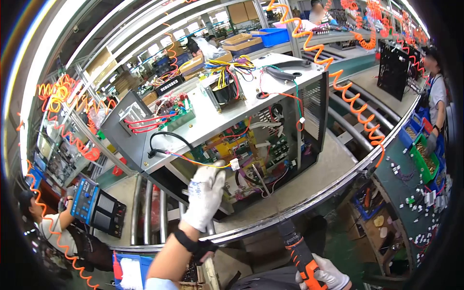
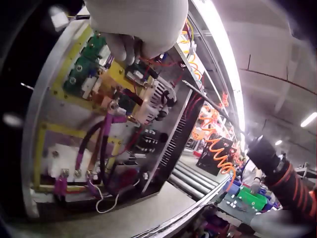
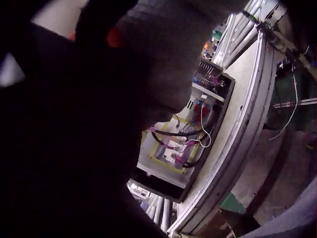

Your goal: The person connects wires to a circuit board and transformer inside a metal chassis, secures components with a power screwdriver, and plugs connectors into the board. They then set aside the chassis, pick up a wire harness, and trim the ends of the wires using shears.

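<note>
A metal machine housing (image 1: 174,140) lies with its open side facing me, showing circuit boards, copper bars and cables inside. My left hand (image 1: 205,195), in a white glove, is at this open side with its fingers bent toward the boards (image 2: 91,64); whether it pinches something is hidden. A yellow and red wire with a white connector (image 1: 235,164) passes by its fingertips. Lower right, my gloved right hand (image 1: 331,274) grips an orange and black power screwdriver (image 1: 302,258). Its long thin bit (image 2: 213,105) points up toward the opening. In the right wrist view dark shapes cover much of the scene.
Metal rollers (image 1: 145,212) run along the line on both sides of the housing. A coiled orange hose (image 1: 355,101) hangs at the right. Beyond stand a green parts bin (image 1: 425,159) and a person at the far right. Another person handles a blue-fronted machine (image 1: 96,208) at left.
</note>
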Available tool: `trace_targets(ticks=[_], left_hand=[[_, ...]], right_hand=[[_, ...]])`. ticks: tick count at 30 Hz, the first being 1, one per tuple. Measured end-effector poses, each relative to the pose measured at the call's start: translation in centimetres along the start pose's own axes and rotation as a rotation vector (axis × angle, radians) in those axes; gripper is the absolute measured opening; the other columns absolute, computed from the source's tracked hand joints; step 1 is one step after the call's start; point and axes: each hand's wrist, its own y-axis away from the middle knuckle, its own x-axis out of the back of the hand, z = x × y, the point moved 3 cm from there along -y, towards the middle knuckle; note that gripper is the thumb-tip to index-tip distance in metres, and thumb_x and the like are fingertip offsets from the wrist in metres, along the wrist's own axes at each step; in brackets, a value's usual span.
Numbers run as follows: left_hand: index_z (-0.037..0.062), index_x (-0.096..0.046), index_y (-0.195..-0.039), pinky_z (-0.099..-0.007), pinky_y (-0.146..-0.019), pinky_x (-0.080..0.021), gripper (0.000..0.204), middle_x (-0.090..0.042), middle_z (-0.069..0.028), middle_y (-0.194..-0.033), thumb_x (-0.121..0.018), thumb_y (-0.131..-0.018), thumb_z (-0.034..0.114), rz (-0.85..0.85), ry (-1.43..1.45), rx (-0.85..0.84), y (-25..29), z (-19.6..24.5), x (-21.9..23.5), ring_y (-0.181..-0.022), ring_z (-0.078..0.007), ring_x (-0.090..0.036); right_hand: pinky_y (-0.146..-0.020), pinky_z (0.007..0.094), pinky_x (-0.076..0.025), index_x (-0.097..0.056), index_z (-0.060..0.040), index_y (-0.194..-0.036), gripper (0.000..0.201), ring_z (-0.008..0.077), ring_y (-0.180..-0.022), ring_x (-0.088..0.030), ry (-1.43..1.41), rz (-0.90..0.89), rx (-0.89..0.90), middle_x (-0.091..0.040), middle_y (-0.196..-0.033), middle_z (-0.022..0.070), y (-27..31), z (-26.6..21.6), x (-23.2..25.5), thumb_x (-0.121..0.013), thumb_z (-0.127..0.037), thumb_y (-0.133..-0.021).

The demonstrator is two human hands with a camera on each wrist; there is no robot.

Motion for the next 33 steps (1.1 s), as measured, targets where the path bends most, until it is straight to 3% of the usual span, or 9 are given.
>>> trace_targets(ticks=[3, 6, 8, 9, 11, 12, 15, 18, 33], left_hand=[[0.0048, -0.065, -0.103, -0.0403, -0.072, -0.050, 0.025, -0.062, -0.0167, -0.097, -0.063, -0.078, 0.005, -0.144, -0.413, -0.255, -2.3, 2.1, 1.7, -0.087, -0.0345, -0.060], [0.0065, -0.062, -0.101, -0.0393, -0.063, -0.050, 0.027, -0.061, -0.0119, -0.089, -0.063, -0.074, 0.007, -0.224, -0.735, -0.388, -4.2, 2.1, 2.4, -0.074, -0.0294, -0.061], [0.0048, -0.056, -0.116, -0.0428, -0.080, -0.048, 0.051, -0.061, -0.0145, -0.100, -0.071, -0.068, 0.014, -0.212, -0.675, -0.331, -4.9, 1.1, 2.5, -0.092, -0.0336, -0.060], [0.0044, -0.054, -0.120, -0.0438, -0.083, -0.047, 0.056, -0.060, -0.0157, -0.102, -0.072, -0.068, 0.015, -0.192, -0.738, -0.308, -5.1, 1.4, 1.7, -0.095, -0.0342, -0.058], [0.0023, -0.049, -0.128, -0.0463, -0.090, -0.043, 0.069, -0.058, -0.0201, -0.110, -0.076, -0.065, 0.017, -0.079, -0.857, -0.364, -5.2, 0.4, 0.3, -0.104, -0.0371, -0.054], [-0.0011, -0.047, -0.128, -0.0485, -0.091, -0.041, 0.072, -0.056, -0.0213, -0.116, -0.078, -0.066, 0.018, -0.114, -0.776, -0.228, -5.8, 0.2, 0.0, -0.106, -0.0390, -0.053], [-0.0037, -0.045, -0.130, -0.0507, -0.092, -0.039, 0.071, -0.054, -0.0263, -0.116, -0.078, -0.071, 0.019, 0.056, -0.840, -0.181, -5.6, -1.6, -1.0, -0.108, -0.0429, -0.050], [-0.0058, -0.045, -0.129, -0.0499, -0.092, -0.039, 0.071, -0.053, -0.0284, -0.114, -0.077, -0.074, 0.024, 0.048, -0.910, -0.135, -5.4, -3.4, -1.2, -0.105, -0.0433, -0.050], [-0.0067, -0.046, -0.123, -0.0496, -0.093, -0.035, 0.063, -0.053, -0.0253, -0.114, -0.073, -0.076, 0.024, 0.187, -0.935, -0.059, -5.2, -3.7, -2.6, -0.106, -0.0404, -0.046]], right_hand=[[-0.057, 0.0268, -0.051, -0.029, -0.0085, -0.143, 0.090, 0.0153, -0.064, -0.061, 0.047, -0.021, -0.020, -0.060, -0.089, 0.0095, -2.0, -0.8, 1.6, -0.074, -0.048, -0.076], [-0.058, 0.0266, -0.051, -0.031, -0.0079, -0.144, 0.082, 0.0139, -0.064, -0.061, 0.139, -0.031, -0.038, -0.062, -0.088, 0.0091, -4.6, -1.5, 2.9, -0.071, -0.027, -0.076], [-0.063, 0.0294, -0.052, -0.034, -0.0065, -0.142, 0.076, 0.0156, -0.070, -0.063, 0.370, -0.055, 0.092, -0.063, -0.093, 0.0095, -6.2, -1.4, 3.9, -0.065, -0.019, -0.075], [-0.071, 0.0347, -0.052, -0.036, -0.0044, -0.140, 0.074, 0.0254, -0.078, -0.067, 0.565, -0.029, 0.327, -0.065, -0.097, 0.0153, -7.0, -1.7, 4.3, -0.066, -0.021, -0.075], [-0.075, 0.0373, -0.052, -0.036, -0.0040, -0.140, 0.075, 0.0314, -0.083, -0.066, 0.530, -0.037, 0.281, -0.064, -0.098, 0.0190, -8.3, -2.5, 4.5, -0.067, -0.024, -0.075], [-0.078, 0.0398, -0.051, -0.035, -0.0036, -0.140, 0.076, 0.0374, -0.088, -0.065, 0.542, -0.043, 0.218, -0.064, -0.098, 0.0228, -9.0, -2.6, 4.8, -0.068, -0.026, -0.075], [-0.078, 0.0429, -0.051, -0.034, -0.0037, -0.140, 0.080, 0.0430, -0.090, -0.063, 0.590, -0.027, 0.393, -0.062, -0.097, 0.0271, -11.4, -0.8, 5.4, -0.071, -0.033, -0.075], [-0.078, 0.0437, -0.051, -0.033, -0.0037, -0.140, 0.082, 0.0422, -0.092, -0.063, 0.503, -0.110, 0.254, -0.062, -0.099, 0.0264, -12.3, -1.2, 5.1, -0.072, -0.034, -0.075], [-0.086, 0.0448, -0.048, -0.032, -0.0031, -0.140, 0.078, 0.0442, -0.104, -0.058, 0.458, -0.097, 0.243, -0.058, -0.112, 0.0290, -13.2, -0.4, 2.7, -0.069, -0.031, -0.077]])
